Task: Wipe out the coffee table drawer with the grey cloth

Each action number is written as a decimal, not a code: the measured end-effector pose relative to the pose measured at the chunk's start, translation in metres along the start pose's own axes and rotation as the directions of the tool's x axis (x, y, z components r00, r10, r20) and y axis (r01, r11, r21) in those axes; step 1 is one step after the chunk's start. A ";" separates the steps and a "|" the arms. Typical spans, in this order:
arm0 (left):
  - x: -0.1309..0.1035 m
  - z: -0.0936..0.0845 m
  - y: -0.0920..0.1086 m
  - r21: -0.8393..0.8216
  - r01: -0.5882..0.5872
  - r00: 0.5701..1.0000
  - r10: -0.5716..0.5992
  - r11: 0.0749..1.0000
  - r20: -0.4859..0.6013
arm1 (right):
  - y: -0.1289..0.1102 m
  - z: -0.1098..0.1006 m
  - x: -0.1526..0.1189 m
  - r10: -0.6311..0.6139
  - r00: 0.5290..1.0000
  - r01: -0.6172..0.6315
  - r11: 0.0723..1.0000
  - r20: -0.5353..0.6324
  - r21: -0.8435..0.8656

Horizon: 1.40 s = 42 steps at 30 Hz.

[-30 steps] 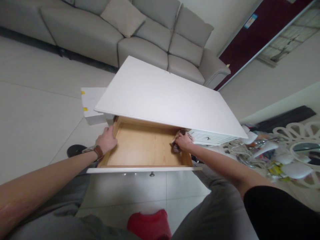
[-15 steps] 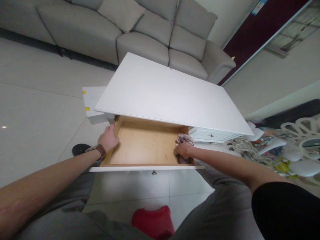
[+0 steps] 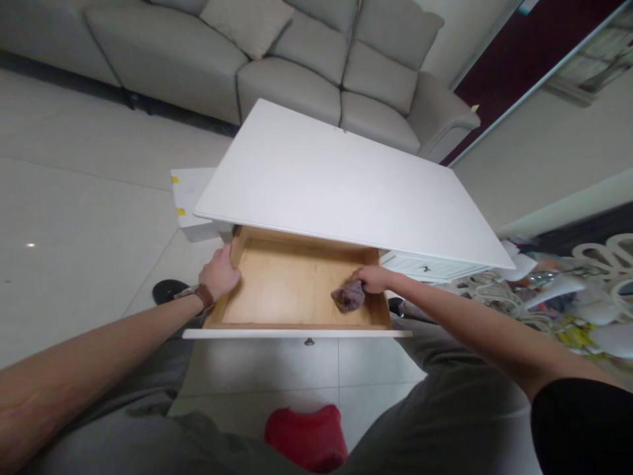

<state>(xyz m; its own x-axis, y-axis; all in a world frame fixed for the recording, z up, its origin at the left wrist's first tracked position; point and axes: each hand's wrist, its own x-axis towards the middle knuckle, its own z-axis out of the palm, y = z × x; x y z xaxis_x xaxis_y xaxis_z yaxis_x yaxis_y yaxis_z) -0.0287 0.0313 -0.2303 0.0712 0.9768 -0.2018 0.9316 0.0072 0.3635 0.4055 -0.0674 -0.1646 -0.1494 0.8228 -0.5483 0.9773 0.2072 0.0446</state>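
Note:
A wooden drawer (image 3: pixel 281 284) with a white front stands pulled out of a white coffee table (image 3: pixel 341 185). My left hand (image 3: pixel 220 272) grips the drawer's left side wall, its fingers bent over the top edge. Inside the drawer, near the right wall, my right hand (image 3: pixel 374 278) is closed on a bunched brownish-purple cloth (image 3: pixel 350 296). The cloth hangs below and to the left of the fingers, over the drawer's bottom board. A small dark knob (image 3: pixel 309 342) sits on the drawer front.
Behind the table runs a grey sofa (image 3: pixel 291 92) with a cushion (image 3: pixel 247 23). A white box (image 3: pixel 190 198) with yellow tape is at the table's left. A red stool (image 3: pixel 307 439) stands between my legs. Piled items (image 3: pixel 554 290) lie at the right.
My right hand has moved slightly up in the drawer, and the cloth, earlier spread along the right wall, now bunches left of the hand. My left hand stays on the left side wall.

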 end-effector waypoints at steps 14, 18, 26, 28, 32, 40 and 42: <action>-0.003 -0.007 0.006 -0.031 0.031 0.999 -0.031 0.999 0.013 | -0.030 0.052 0.046 0.131 0.988 -0.132 0.991 0.082 0.004; -0.004 -0.008 0.009 -0.026 0.022 1.000 -0.023 0.999 -0.010 | -0.034 0.045 0.067 0.199 0.979 -0.200 0.979 0.043 0.038; -0.004 -0.008 0.009 -0.059 0.001 0.999 -0.003 0.998 -0.044 | -0.129 0.018 0.107 0.068 0.998 -0.067 0.994 -0.014 0.086; -0.004 -0.006 0.009 -0.056 0.006 0.998 -0.010 0.998 -0.056 | -0.174 0.003 0.130 0.061 0.998 -0.058 0.988 -0.023 0.143; -0.002 -0.002 0.008 -0.047 0.000 0.997 -0.004 0.999 -0.078 | -0.254 -0.021 0.163 -0.001 1.000 0.005 0.987 -0.026 0.161; -0.002 -0.004 0.009 -0.047 -0.004 0.996 -0.001 0.999 -0.092 | -0.262 -0.010 0.125 -0.365 0.929 0.353 0.925 0.068 0.143; -0.003 -0.005 0.009 -0.043 0.002 0.996 -0.005 0.999 -0.089 | -0.258 -0.002 0.112 -0.463 0.882 0.438 0.875 0.091 0.205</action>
<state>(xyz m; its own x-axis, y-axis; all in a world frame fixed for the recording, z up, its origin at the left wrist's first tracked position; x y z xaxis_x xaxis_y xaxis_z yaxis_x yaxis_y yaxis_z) -0.0219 0.0290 -0.2218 0.0342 0.9919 -0.1221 0.9155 0.0179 0.4019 0.1366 -0.0272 -0.2358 -0.5702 0.5814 -0.5804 0.8208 0.4331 -0.3725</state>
